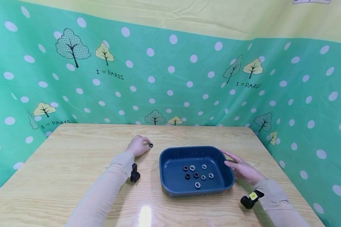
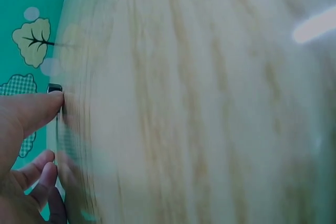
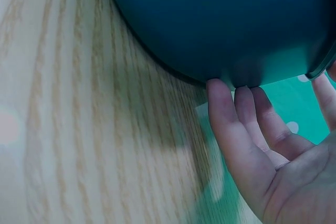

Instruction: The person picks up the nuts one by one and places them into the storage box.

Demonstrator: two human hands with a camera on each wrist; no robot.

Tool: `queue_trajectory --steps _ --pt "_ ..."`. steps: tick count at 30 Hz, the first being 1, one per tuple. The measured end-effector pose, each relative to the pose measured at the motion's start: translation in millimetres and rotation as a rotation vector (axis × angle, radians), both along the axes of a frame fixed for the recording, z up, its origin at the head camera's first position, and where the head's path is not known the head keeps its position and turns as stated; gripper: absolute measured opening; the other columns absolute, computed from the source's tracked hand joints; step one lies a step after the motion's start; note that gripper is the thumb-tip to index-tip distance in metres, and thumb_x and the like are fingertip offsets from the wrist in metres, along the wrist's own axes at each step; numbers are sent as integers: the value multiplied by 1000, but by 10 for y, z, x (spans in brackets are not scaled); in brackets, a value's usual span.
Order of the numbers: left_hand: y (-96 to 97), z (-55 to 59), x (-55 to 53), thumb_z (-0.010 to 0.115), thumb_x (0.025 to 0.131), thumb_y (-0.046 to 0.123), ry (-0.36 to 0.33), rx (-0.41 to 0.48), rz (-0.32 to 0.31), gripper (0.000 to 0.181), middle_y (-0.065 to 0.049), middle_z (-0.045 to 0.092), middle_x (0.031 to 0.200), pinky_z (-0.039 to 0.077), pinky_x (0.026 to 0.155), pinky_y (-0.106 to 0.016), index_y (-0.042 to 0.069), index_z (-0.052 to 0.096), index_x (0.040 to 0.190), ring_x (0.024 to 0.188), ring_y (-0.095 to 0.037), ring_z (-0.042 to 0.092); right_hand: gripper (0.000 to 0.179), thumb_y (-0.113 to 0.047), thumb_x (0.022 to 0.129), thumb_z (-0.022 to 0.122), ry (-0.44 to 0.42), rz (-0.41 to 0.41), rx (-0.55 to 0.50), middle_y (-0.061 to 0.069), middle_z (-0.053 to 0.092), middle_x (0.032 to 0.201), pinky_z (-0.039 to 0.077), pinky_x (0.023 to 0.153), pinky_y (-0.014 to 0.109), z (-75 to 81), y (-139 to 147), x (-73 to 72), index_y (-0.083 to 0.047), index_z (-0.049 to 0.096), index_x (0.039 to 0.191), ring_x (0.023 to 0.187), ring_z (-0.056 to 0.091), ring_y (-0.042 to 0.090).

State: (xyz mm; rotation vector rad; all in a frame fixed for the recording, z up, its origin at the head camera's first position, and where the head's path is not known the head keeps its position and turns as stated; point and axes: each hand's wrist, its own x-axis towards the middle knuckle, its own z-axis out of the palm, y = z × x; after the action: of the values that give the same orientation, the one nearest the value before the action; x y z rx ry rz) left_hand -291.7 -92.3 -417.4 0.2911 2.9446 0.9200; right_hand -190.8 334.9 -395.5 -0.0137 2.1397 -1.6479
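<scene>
At the middle of the table, left of the container, my left hand [image 1: 138, 146] pinches a small dark nut [image 1: 151, 145] at its fingertips. The left wrist view shows that nut [image 2: 54, 88] at the thumb's tip, the other fingers loosely bent below. Whether it touches the tabletop is unclear. My right hand [image 1: 244, 170] holds the right end of a dark blue plastic container [image 1: 197, 191], thumb over the rim. In the right wrist view, fingertips [image 3: 216, 90] press its outer wall. Several nuts lie inside, some silver [image 1: 197, 185], some dark [image 1: 188, 176].
The container stands on a light wood-grain table [image 1: 59, 170]. A green curtain [image 1: 170, 82] with white dots and trees hangs behind the table and along its right side. Black wrist cameras [image 1: 134, 173] are strapped to both forearms.
</scene>
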Motion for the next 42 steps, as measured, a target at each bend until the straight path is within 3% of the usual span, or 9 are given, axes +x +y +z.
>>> queue_trajectory --steps 12,22,31,42 --pt "-7 -20 -18 70 83 21 -33 59 38 22 -20 49 123 38 97 -50 12 70 103 115 -41 45 69 -32 98 49 -9 -1 -10 30 21 151 50 91 48 18 -9 3 -16 9 152 117 55 21" --pt "-5 -35 -13 71 82 23 -12 47 51 21 -18 51 122 39 96 -50 13 71 101 115 -38 45 69 -34 98 49 -4 32 -16 30 19 151 51 90 46 20 -3 1 -18 10 153 114 57 17" --pt "28 -20 22 71 82 22 39 -12 8 17 -15 56 118 43 93 -51 12 70 95 114 -34 49 68 -31 98 49 1 -10 19 29 18 152 47 94 53 21 -32 15 -17 10 152 129 44 38" --pt "3 -42 16 70 83 17 84 -34 -61 14 -17 58 113 42 97 -46 7 70 93 110 -34 53 68 -31 98 49 2 -5 8 29 19 152 47 93 52 21 -23 19 -17 10 152 126 47 33"
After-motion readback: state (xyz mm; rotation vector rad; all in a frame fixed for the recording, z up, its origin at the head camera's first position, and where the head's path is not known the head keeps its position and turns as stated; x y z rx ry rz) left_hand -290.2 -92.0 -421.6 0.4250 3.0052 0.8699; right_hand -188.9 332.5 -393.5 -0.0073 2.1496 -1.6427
